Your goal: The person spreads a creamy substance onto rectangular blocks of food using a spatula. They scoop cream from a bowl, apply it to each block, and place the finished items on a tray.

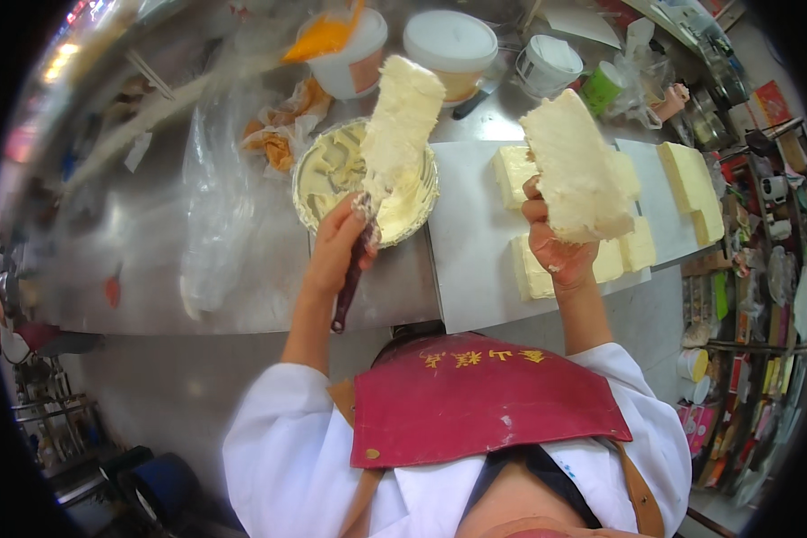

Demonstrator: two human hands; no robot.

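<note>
My left hand [339,235] grips the dark handle of a spatula [352,286]. Thick pale cream [403,124] coats the whole blade, which points away from me above a round bowl [297,205]. More cream [339,161] is smeared around inside that bowl. Held up in my right hand [561,259] is a rectangular cake block [575,168], its visible face covered with pale cream. Below and around it, several cream-coated blocks [513,178] rest on white sheets [467,269], partly hidden by my hand and the held block.
Lidded white tubs [450,37] and a small bucket [550,64] line the back of the metal table [141,269]. An orange scraper [323,37] leans at one tub. Crumpled paper [289,128] and clear plastic film [215,202] lie left. Stocked shelves [753,346] stand right.
</note>
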